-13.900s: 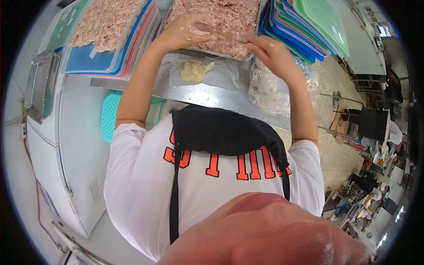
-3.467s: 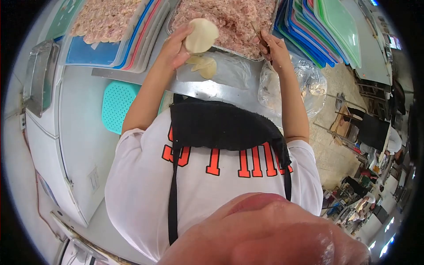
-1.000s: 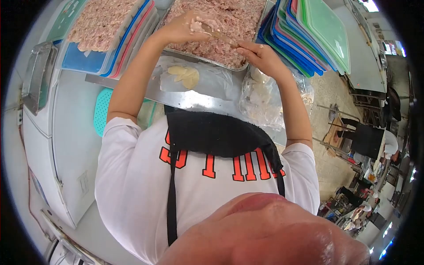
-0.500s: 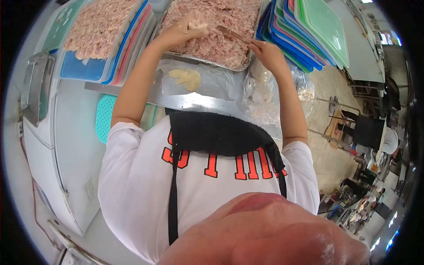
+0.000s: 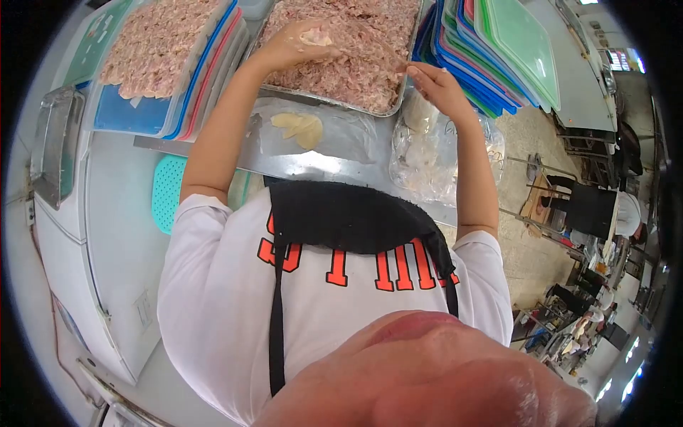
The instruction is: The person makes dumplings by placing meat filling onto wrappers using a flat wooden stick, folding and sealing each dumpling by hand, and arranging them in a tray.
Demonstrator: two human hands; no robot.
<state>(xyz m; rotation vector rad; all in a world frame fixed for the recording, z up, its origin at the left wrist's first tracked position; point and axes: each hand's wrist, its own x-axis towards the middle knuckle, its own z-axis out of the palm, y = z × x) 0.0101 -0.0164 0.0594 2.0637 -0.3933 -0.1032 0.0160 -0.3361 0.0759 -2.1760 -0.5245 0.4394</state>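
My left hand point(image 5: 295, 46), fingers curled, cradles a pale dumpling wrapper point(image 5: 314, 37) over a metal tray point(image 5: 327, 100) of pinkish ground meat point(image 5: 363, 71). At the tray's right side, my right hand point(image 5: 435, 87) is closed on the handle end of a thin brown spatula point(image 5: 391, 55). The spatula's blade reaches toward my left hand and is hard to make out against the meat. Several pale yellow round wrappers point(image 5: 302, 130) lie overlapping on a clear plastic sheet point(image 5: 348, 135) in front of the tray.
Stacked trays at left carry rows of filled dumplings point(image 5: 160, 50). Colored plastic lids point(image 5: 509, 50) are piled at right. A clear plastic bag point(image 5: 427, 160) with pale contents lies below my right forearm. A teal perforated basket point(image 5: 168, 192) and metal pan point(image 5: 57, 146) are at left.
The spatula has turned and now blurs against the meat. My right hand has shifted slightly right and down, its wrist rotated. My left hand stays over the tray, tilted a little more.
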